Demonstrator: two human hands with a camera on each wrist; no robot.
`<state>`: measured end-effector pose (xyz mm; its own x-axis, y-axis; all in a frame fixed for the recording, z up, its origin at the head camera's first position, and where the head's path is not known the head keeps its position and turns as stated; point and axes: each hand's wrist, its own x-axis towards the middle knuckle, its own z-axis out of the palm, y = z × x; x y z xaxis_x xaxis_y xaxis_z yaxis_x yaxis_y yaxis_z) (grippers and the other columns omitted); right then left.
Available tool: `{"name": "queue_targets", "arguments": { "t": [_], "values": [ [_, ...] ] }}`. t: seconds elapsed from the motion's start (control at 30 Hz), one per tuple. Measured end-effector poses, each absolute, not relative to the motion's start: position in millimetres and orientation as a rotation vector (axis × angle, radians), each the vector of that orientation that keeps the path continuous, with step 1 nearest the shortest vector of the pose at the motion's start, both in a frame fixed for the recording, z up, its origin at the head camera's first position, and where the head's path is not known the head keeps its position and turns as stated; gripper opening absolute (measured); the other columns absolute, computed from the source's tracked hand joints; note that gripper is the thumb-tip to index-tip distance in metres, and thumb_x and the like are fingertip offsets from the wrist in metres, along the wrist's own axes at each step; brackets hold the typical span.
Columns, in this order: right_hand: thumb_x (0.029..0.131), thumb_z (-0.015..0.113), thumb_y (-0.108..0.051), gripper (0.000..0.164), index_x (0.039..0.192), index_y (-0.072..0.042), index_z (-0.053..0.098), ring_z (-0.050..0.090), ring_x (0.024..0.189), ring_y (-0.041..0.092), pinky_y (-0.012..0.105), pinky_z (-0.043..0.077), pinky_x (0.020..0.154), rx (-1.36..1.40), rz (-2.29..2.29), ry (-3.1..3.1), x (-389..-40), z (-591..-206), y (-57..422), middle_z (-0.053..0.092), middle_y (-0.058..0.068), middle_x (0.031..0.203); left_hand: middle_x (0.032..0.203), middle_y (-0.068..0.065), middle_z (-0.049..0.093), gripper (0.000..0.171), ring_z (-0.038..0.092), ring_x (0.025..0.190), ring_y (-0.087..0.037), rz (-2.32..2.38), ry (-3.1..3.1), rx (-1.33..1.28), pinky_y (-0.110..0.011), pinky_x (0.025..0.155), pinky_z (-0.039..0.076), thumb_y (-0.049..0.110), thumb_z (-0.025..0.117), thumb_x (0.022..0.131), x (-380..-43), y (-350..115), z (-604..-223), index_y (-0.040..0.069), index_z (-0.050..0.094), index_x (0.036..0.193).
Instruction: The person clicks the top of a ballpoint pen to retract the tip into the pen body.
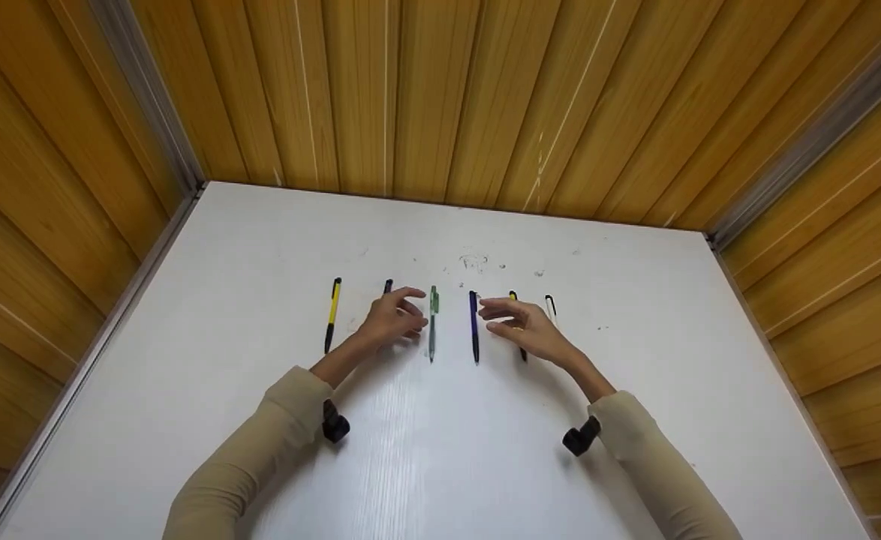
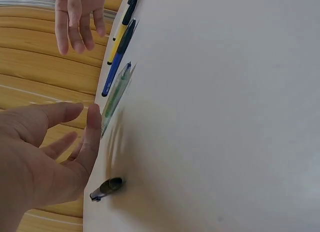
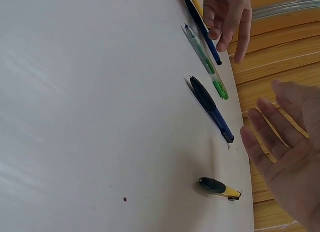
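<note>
Several pens lie in a row on the white table [image 1: 440, 465]. My left hand [image 1: 394, 321], fingers loosely bent and holding nothing, hovers just left of a clear green pen [image 1: 433, 322] and partly covers a dark pen [image 1: 388, 286]. My right hand [image 1: 529, 330] hangs with relaxed, empty fingers just right of a blue pen [image 1: 474, 330]. It hides the middle of a yellow-and-black pen [image 1: 513, 295], seen whole in the right wrist view [image 3: 220, 188]. A white pen with a black clip [image 1: 551, 306] lies behind that hand. Another yellow-and-black pen [image 1: 333, 315] lies farthest left.
Wood-patterned panels [image 1: 440, 97] rise behind the table and on both sides, joined by grey metal strips [image 1: 144, 90]. Small dark marks [image 1: 474, 261] spot the tabletop beyond the pens. A black wrist camera [image 1: 335, 424] sticks out below the left sleeve, and another [image 1: 581, 437] below the right.
</note>
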<state>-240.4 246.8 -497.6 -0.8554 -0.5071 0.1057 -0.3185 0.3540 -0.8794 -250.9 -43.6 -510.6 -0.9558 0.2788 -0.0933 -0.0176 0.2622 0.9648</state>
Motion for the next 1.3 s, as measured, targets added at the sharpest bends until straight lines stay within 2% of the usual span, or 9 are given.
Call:
{"name": "queue_targets", "arguments": {
  "t": [0.23,0.4,0.57,0.63,0.77,0.83,1.03,1.2,1.3],
  "values": [
    [0.101,0.063,-0.01,0.043,0.141,0.007,0.054,0.061,0.126,0.044,0.049,0.053,0.107,-0.739,-1.506,2.417,-239.7,-502.9,245.5,0.063,0.027,0.134,0.095,-0.019,0.07,0.049,0.07,0.072,-0.019,1.676,2.339,0.289,-0.03,0.065,0.063,-0.003,0.074,0.088,-257.3,-23.5,-519.4,0.002,0.061,0.135],
    [0.101,0.063,-0.011,0.044,0.14,0.007,0.054,0.061,0.125,0.043,0.038,0.055,0.106,-0.734,-1.5,2.429,-238.1,-503.4,242.9,0.064,0.027,0.133,0.082,-0.013,0.071,0.048,0.066,0.06,-0.013,1.621,2.442,0.248,-0.025,0.057,0.061,-0.001,0.079,0.084,-260.4,-14.8,-521.3,0.002,0.064,0.13],
    [0.101,0.063,-0.008,0.044,0.141,0.009,0.053,0.061,0.125,0.042,0.03,0.055,0.104,-0.741,-1.496,2.429,-238.0,-503.6,241.1,0.063,0.029,0.133,0.075,-0.008,0.071,0.045,0.059,0.053,-0.008,1.449,2.615,0.242,-0.018,0.049,0.048,0.004,0.084,0.08,-261.2,-7.7,-518.9,0.004,0.069,0.123],
    [0.101,0.062,-0.007,0.044,0.141,0.009,0.052,0.061,0.125,0.043,0.032,0.055,0.104,-0.737,-1.497,2.427,-237.6,-503.1,240.9,0.063,0.029,0.134,0.077,-0.009,0.071,0.044,0.058,0.054,-0.008,1.414,2.642,0.254,-0.018,0.05,0.046,0.003,0.084,0.08,-260.8,-6.4,-517.3,0.004,0.07,0.122],
    [0.101,0.061,-0.004,0.044,0.142,0.01,0.051,0.059,0.126,0.046,0.045,0.054,0.107,-0.742,-1.503,2.424,-238.0,-502.8,240.2,0.061,0.031,0.135,0.081,-0.013,0.073,0.043,0.06,0.058,-0.011,1.403,2.663,0.287,-0.019,0.051,0.048,0.0,0.081,0.08,-259.8,-6.8,-513.8,0.004,0.07,0.122],
    [0.101,0.062,-0.004,0.044,0.142,0.009,0.052,0.06,0.126,0.046,0.048,0.054,0.107,-0.743,-1.498,2.428,-239.0,-502.7,239.8,0.062,0.03,0.135,0.082,-0.015,0.074,0.043,0.06,0.058,-0.011,1.411,2.661,0.297,-0.02,0.051,0.048,-0.001,0.08,0.08,-259.7,-8.1,-512.5,0.004,0.07,0.122],
    [0.101,0.062,-0.008,0.044,0.141,0.01,0.052,0.061,0.126,0.043,0.043,0.055,0.106,-0.755,-1.497,2.419,-241.2,-500.0,237.8,0.063,0.029,0.134,0.082,-0.018,0.076,0.039,0.064,0.058,-0.014,1.474,2.607,0.324,-0.02,0.05,0.045,0.001,0.072,0.085,-261.3,-14.5,-510.2,0.004,0.07,0.123],
    [0.102,0.063,-0.011,0.045,0.141,0.01,0.052,0.061,0.125,0.044,0.043,0.055,0.106,-0.772,-1.483,2.438,-242.2,-502.9,239.1,0.063,0.029,0.134,0.09,-0.022,0.076,0.038,0.071,0.07,-0.024,1.588,2.469,0.269,-0.02,0.055,0.047,-0.001,0.067,0.087,-262.1,-20.1,-509.2,0.001,0.068,0.125],
    [0.102,0.062,-0.011,0.046,0.142,0.009,0.051,0.061,0.125,0.044,0.043,0.055,0.105,-0.777,-1.476,2.444,-241.6,-504.6,239.8,0.063,0.028,0.133,0.095,-0.022,0.075,0.034,0.07,0.074,-0.022,1.661,2.372,0.209,-0.021,0.061,0.051,-0.001,0.065,0.09,-261.8,-21.7,-509.2,0.0,0.069,0.124]
  ]
}}
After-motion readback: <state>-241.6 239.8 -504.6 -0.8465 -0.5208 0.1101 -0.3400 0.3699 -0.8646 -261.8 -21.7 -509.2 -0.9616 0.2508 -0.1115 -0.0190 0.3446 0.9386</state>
